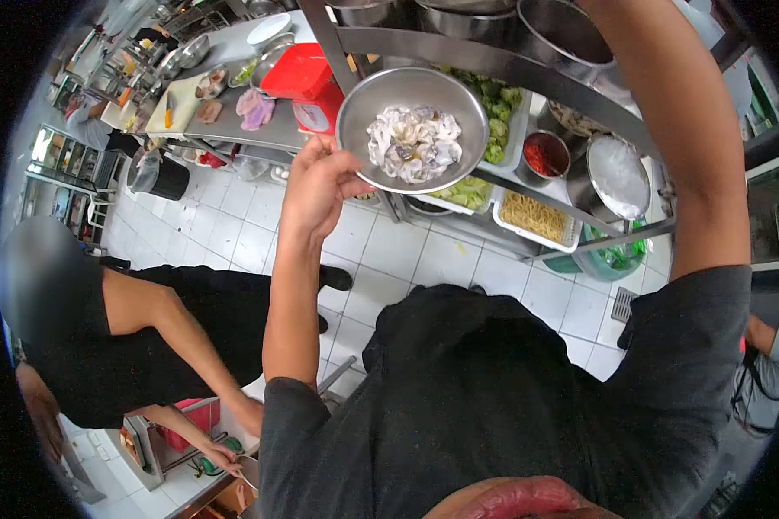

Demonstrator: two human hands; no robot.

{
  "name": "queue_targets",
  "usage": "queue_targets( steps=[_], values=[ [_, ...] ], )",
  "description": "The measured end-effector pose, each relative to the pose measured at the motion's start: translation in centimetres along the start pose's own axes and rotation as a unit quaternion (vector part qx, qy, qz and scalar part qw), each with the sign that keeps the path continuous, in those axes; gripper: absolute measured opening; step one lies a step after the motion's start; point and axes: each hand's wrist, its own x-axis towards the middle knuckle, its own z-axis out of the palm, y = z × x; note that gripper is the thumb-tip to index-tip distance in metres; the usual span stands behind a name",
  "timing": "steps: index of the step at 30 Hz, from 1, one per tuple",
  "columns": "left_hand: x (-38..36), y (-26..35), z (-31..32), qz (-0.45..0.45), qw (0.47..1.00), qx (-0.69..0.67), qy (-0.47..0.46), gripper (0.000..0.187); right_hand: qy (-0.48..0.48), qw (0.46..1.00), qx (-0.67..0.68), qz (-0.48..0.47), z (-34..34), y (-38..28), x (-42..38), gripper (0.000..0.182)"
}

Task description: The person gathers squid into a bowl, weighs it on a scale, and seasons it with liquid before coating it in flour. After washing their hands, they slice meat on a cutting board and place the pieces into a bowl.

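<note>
My left hand [322, 184] grips the near-left rim of a steel bowl [472, 112], thumb and fingers closed on its edge. Inside the bowl lies a heap of pale, grey-edged pieces [411, 143] that look like raw seafood, with a little yellowish liquid among them. My right arm [692, 147] stretches up past the metal shelf frame, and the hand itself is outside the picture. Just behind the bowl are a red-topped scale [316, 95] and a tray of green vegetables [500, 117].
Steel pots [567, 35] stand on the upper shelf [493, 54]. Below are a basket of noodles [537, 221], a container of red food [545, 156] and a pot with white contents [619, 177]. A co-worker [173, 329] stands close at my left. A black bin [160, 177] is farther back.
</note>
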Motion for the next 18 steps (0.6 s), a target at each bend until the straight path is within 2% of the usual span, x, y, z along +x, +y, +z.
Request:
queue_targets(
  steps=[4, 5, 6, 7, 12, 15, 18],
  values=[
    [0.6, -1.0, 0.3, -0.039, 0.998, 0.003, -0.04, 0.014, -0.145, 0.988, 0.005, 0.046, 4.3, -0.7, -5.7, 0.019],
    [0.2, -2.0, 1.9, -0.048, 0.998, 0.003, -0.05, 0.015, -0.146, 0.988, -0.033, 0.03, 6.2, -0.5, -8.5, 0.015],
    [-0.2, -3.1, 3.5, -0.057, 0.997, 0.002, -0.06, 0.015, -0.019, 1.0, 0.008, 0.001, 10.4, 1.6, -12.6, 0.014],
    [-0.2, -4.5, 4.5, -0.07, 0.995, 0.005, -0.072, 0.016, -0.093, 0.994, 0.012, 0.056, 10.8, 1.5, -14.6, 0.013],
    [0.0, -9.6, 8.4, -0.123, 0.984, 0.025, -0.13, 0.016, -0.037, 0.973, 0.047, 0.222, 11.9, 2.9, -23.6, 0.026],
    [0.2, -11.9, 11.2, -0.144, 0.972, 0.037, -0.183, 0.017, 0.021, 0.98, 0.022, 0.199, 15.5, 2.6, -30.3, 0.037],
    [0.1, -14.8, 14.4, -0.173, 0.952, 0.046, -0.249, 0.018, -0.014, 0.948, 0.013, 0.318, 18.9, 3.0, -34.8, 0.047]
  ],
)
